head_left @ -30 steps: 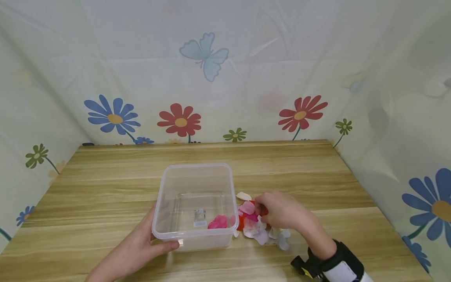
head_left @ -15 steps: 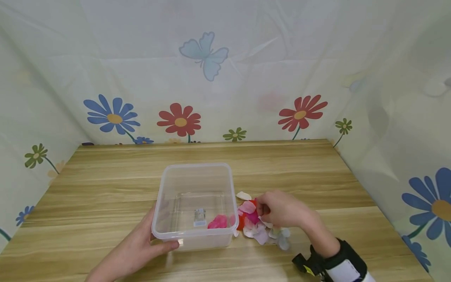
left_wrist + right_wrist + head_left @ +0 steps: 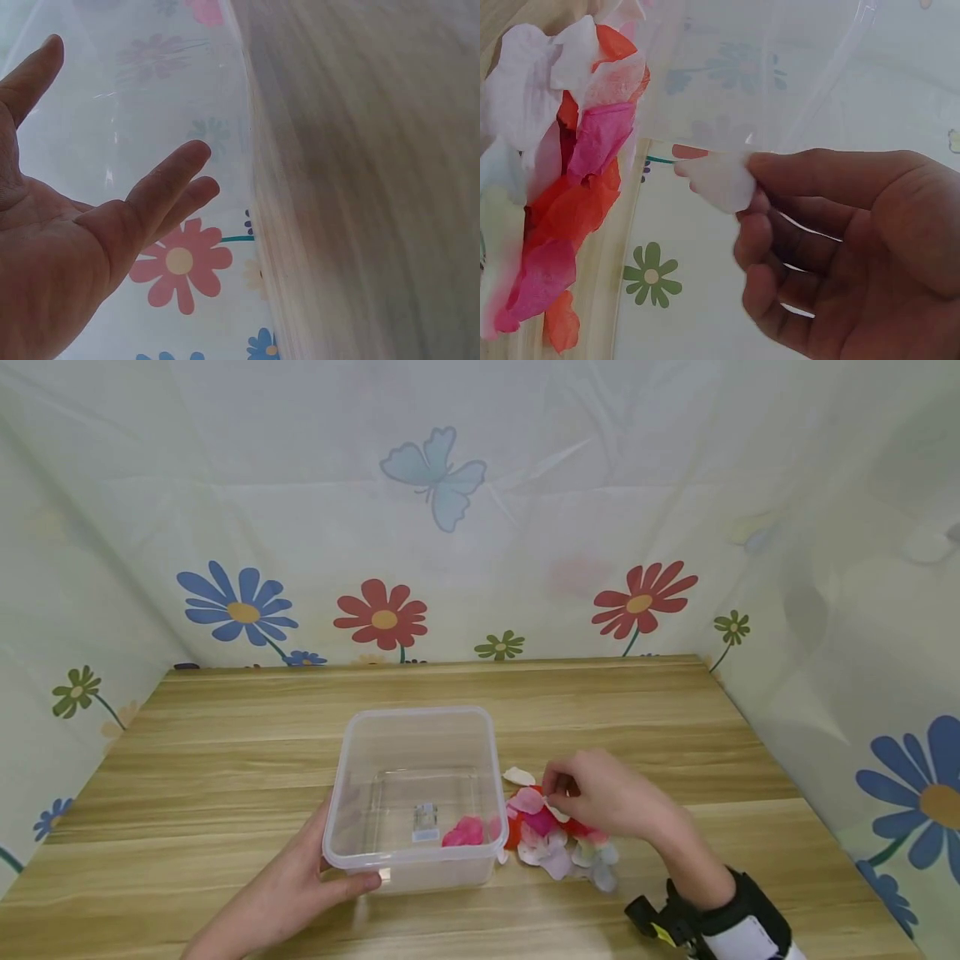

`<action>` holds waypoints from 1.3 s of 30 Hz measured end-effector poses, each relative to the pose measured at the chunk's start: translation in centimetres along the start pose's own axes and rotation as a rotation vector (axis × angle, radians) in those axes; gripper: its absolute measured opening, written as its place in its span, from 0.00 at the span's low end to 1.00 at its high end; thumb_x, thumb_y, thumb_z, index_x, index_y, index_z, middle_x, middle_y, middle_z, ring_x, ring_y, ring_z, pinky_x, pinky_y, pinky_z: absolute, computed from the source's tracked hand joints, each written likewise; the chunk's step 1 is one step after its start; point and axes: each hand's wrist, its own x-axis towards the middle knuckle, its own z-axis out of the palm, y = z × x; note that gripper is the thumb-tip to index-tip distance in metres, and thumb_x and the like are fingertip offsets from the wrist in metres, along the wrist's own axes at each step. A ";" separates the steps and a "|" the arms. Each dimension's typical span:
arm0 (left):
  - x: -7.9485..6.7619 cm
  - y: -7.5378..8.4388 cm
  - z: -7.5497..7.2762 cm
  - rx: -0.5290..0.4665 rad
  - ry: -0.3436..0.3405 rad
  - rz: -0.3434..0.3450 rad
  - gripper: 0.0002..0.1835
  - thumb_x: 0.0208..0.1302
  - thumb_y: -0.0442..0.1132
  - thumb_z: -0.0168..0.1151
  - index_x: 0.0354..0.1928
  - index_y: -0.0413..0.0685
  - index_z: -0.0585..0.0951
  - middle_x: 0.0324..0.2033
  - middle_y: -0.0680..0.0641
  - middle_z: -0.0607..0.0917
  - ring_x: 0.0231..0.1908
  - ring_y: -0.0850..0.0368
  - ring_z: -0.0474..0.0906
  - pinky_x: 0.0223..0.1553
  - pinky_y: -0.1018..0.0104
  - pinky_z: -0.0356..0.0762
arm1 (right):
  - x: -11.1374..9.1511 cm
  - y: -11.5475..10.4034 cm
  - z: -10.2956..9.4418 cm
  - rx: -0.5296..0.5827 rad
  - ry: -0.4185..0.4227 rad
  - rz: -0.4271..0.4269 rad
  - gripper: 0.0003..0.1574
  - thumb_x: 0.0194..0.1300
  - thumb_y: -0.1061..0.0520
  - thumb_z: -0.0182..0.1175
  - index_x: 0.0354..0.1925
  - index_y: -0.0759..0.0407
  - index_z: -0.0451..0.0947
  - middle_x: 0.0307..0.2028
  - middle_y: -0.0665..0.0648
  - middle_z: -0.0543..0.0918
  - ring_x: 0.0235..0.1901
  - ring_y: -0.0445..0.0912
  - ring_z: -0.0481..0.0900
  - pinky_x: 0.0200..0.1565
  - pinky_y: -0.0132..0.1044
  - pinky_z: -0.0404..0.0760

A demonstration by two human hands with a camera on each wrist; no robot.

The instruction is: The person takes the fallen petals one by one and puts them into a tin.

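A clear plastic box stands on the table. My left hand rests against its near left corner, thumb on the front wall; in the left wrist view the fingers are extended and spread against the clear wall. Inside lies a pink petal. Just right of the box is a pile of petals in pink, red, magenta and white. Above the pile my right hand pinches a white petal between thumb and index finger, the other fingers curled loosely.
A pale label shows at the bottom of the box. One white petal lies at the pile's far edge. Behind the wooden table hangs a flower-printed curtain. A black strap circles the right wrist.
My right hand has risen a little from the pile with a white petal, uncovering red and pink petals beneath. The left hand and the box have stayed where they were.
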 end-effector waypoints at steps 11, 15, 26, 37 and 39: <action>0.0 0.0 -0.1 0.022 0.003 -0.022 0.60 0.58 0.47 0.79 0.81 0.74 0.46 0.71 0.43 0.65 0.58 0.42 0.74 0.55 0.57 0.79 | -0.1 -1.8 -0.1 0.079 0.325 -0.038 0.07 0.65 0.64 0.71 0.38 0.54 0.84 0.31 0.44 0.82 0.31 0.41 0.78 0.32 0.34 0.79; 0.1 0.0 -0.1 0.022 0.002 -0.015 0.60 0.58 0.46 0.79 0.81 0.73 0.46 0.70 0.43 0.65 0.58 0.42 0.74 0.55 0.58 0.79 | -0.1 -2.4 -0.1 0.100 0.405 -0.074 0.08 0.64 0.64 0.72 0.40 0.54 0.84 0.31 0.43 0.83 0.30 0.40 0.77 0.31 0.34 0.79; 0.1 0.0 -0.1 0.021 0.006 -0.019 0.61 0.57 0.45 0.80 0.82 0.73 0.45 0.71 0.45 0.64 0.58 0.41 0.74 0.55 0.59 0.79 | 0.2 -3.8 1.2 0.241 0.491 -0.309 0.10 0.63 0.65 0.72 0.40 0.53 0.86 0.34 0.43 0.86 0.29 0.40 0.79 0.32 0.34 0.82; 0.1 0.1 -0.1 0.033 0.010 -0.026 0.60 0.57 0.47 0.80 0.81 0.74 0.46 0.70 0.44 0.66 0.57 0.42 0.74 0.54 0.59 0.79 | 0.7 -4.2 2.4 0.263 0.404 -0.377 0.09 0.64 0.66 0.72 0.41 0.54 0.87 0.33 0.45 0.86 0.29 0.40 0.78 0.28 0.32 0.79; 0.1 0.1 -0.1 0.033 0.008 -0.025 0.60 0.57 0.47 0.80 0.81 0.74 0.46 0.71 0.44 0.65 0.57 0.42 0.74 0.54 0.58 0.79 | 0.6 -4.2 2.5 0.255 0.401 -0.372 0.10 0.63 0.66 0.72 0.41 0.54 0.88 0.35 0.45 0.87 0.29 0.39 0.78 0.28 0.32 0.80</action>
